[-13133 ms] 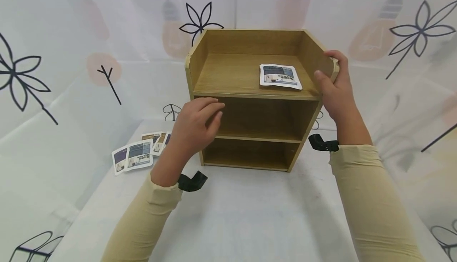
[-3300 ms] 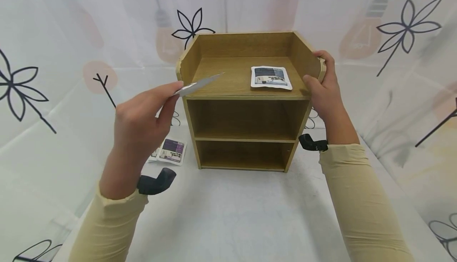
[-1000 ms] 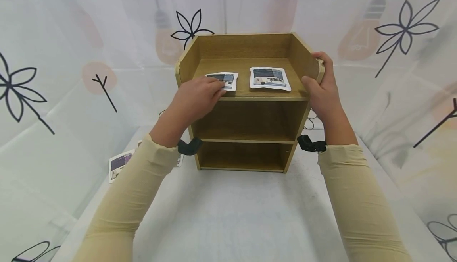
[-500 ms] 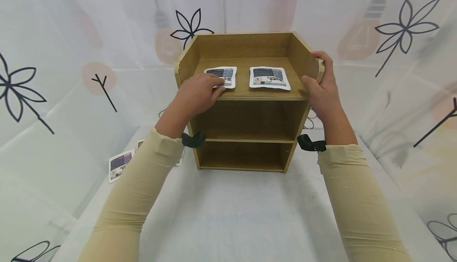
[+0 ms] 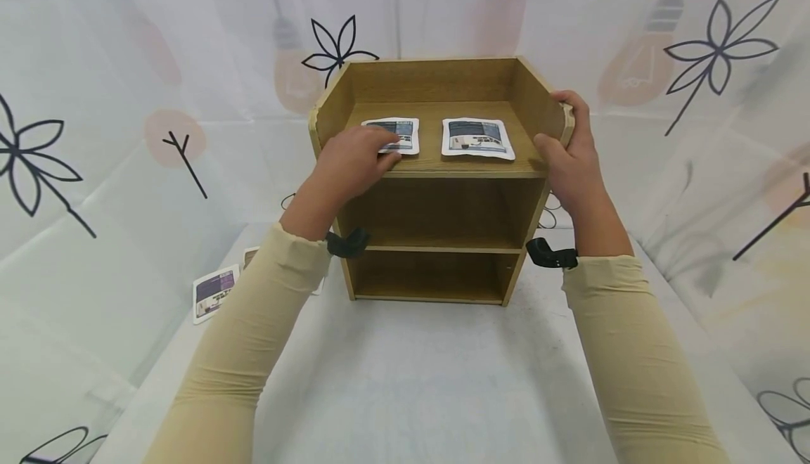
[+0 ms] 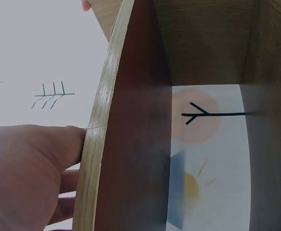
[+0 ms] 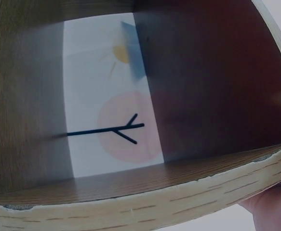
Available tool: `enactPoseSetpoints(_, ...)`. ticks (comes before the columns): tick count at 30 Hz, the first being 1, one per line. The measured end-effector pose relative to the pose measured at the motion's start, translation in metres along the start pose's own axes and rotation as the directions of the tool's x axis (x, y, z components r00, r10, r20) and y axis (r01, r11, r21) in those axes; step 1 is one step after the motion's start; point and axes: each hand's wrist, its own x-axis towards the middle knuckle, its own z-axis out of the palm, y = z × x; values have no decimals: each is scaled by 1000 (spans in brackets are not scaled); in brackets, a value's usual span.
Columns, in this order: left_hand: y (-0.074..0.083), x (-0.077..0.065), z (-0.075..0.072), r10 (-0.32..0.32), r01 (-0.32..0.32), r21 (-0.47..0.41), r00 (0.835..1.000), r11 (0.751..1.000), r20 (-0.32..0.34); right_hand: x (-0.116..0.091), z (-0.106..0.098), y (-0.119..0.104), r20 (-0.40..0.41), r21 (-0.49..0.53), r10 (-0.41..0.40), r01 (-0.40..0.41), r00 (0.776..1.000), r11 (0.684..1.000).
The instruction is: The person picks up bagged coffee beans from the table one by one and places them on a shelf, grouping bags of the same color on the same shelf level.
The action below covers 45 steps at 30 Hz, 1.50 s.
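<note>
- Laying left hand (image 5: pixel 354 162) loosely on left packet (image 5: pixel 406 132), near the front edge of the shelf unit (image 5: pixel 455 174)'s top deck; touching with fingertips, holding thumb apart, apparently pinching nothing.
- Likely risking a skid or crease in left packet, from pressing too hard over smooth board.
- Possibly risking dragging it over the shelf unit's front edge, by catching a corner when lifting the fingers.
- Gripping the shelf unit's right side panel with right hand (image 5: pixel 571 157), setting thumb inside, wrapping fingers outside.
- Possibly risking a tilt of the shelf unit, sliding both packets, from pulling hard there.
- Seeing right packet (image 5: pixel 477 138) lying flat on the shelf unit's top deck, apart from left packet; noting thin, squarish pouches, white-bordered, slightly wavy.
- Noting grained, tan wood, angled side panels, chipped edge in right wrist view.
- Spotting loose packets (image 5: pixel 215 293) left of the shelf unit's base, on white table (image 5: pixel 411 379), partly hidden behind left sleeve (image 5: pixel 240 351).
</note>
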Motion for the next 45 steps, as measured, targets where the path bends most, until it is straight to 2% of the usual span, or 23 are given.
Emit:
enactPoseSetpoints(5, -3, -6, 2, -3, 3, -2, 999, 1000, -35, 0, 1, 1, -4, 5, -6, 6, 1000, 1000)
enactPoseSetpoints(10, -4, -16, 3, 6, -8, -11, 994, 1000, -111, 1, 1, 0, -8, 9, -13, 13, 1000, 1000)
enactPoseSetpoints(19, -2, -34, 5, 47, -52, -16, 969, 999, -244, 1, -1, -1, -7, -9, -8, 8, 1000, 1000)
enactPoseSetpoints(26, -2, -49, 5, 49, -62, -34, 951, 997, -304, 0, -5, 2, 0, -28, 36, -36, 999, 999)
enactPoseSetpoints(33, -6, -68, 6, 75, -108, -58, 911, 992, -406, -9, -2, 7, 30, -135, 94, -89, 995, 987)
enactPoseSetpoints(35, -7, -74, 5, 74, -113, -69, 905, 991, -419, -11, 2, 10, 29, -155, 118, -112, 993, 982)
enactPoseSetpoints(38, -9, -81, 6, 71, -117, -81, 898, 990, -435, -11, 7, 12, 13, -117, 139, -136, 990, 984)
enactPoseSetpoints(43, -14, -94, 8, 63, -133, -107, 865, 985, -498, -12, 12, 14, -14, -21, 157, -158, 987, 987)
enactPoseSetpoints(45, -17, -99, 10, 51, -130, -119, 857, 984, -513, -13, 13, 14, -12, -7, 157, -157, 987, 988)
